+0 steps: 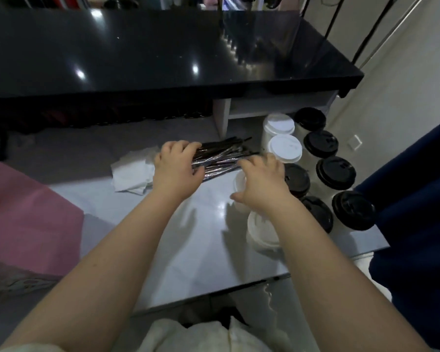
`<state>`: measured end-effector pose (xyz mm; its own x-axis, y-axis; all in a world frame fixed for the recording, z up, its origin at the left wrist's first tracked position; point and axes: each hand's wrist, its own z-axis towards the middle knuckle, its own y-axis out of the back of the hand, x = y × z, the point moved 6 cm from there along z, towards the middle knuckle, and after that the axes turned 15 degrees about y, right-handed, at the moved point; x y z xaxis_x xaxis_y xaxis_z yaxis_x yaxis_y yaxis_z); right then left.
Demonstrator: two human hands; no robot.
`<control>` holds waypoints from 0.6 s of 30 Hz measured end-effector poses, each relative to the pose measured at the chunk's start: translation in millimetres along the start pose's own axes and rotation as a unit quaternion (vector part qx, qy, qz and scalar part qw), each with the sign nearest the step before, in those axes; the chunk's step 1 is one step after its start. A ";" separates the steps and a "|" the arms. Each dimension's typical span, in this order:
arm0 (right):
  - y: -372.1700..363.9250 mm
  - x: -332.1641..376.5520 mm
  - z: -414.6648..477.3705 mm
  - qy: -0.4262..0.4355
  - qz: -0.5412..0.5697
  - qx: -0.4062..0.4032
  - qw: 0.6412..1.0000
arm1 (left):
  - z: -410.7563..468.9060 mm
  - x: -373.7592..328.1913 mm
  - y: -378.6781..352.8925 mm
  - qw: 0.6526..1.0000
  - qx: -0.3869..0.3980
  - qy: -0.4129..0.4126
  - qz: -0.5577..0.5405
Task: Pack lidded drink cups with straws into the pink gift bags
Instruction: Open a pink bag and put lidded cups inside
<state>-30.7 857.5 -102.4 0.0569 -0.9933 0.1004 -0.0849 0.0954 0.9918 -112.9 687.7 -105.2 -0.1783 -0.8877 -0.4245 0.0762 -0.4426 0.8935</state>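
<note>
The pink gift bag (23,212) lies at the left edge of the table (188,250), well apart from the straws (224,154), whose long axis runs left to right. The left hand (175,171) curls its fingers over the pile's left end. The right hand (261,181), fingers loosely spread, hovers at the right end (contact cannot be confirmed), with lidded cups (285,148) crowding just beyond

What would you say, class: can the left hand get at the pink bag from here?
Probably yes. The left hand curls over the straws, but only bare table and a tissue lie between it and the pink bag to its left. Nothing upright stands in the way.
</note>
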 end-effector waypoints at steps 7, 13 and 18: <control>-19.6 -3.8 13.2 0.083 -0.032 0.075 0.993 | -17.5 -18.0 -17.4 0.997 0.014 0.015 0.080; -6.7 11.0 21.8 0.132 -0.025 -0.016 0.991 | -40.5 9.1 -11.0 0.994 -0.004 0.074 0.083; -3.5 60.0 24.6 0.197 0.065 -0.041 0.977 | -69.4 43.2 14.5 0.984 -0.019 0.154 0.090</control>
<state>-51.4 796.0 -101.8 0.4316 -0.8719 0.2315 -0.0368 0.2394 0.9702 -51.4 634.1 -120.8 0.1474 -0.9458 -0.2893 0.1167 -0.2738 0.9547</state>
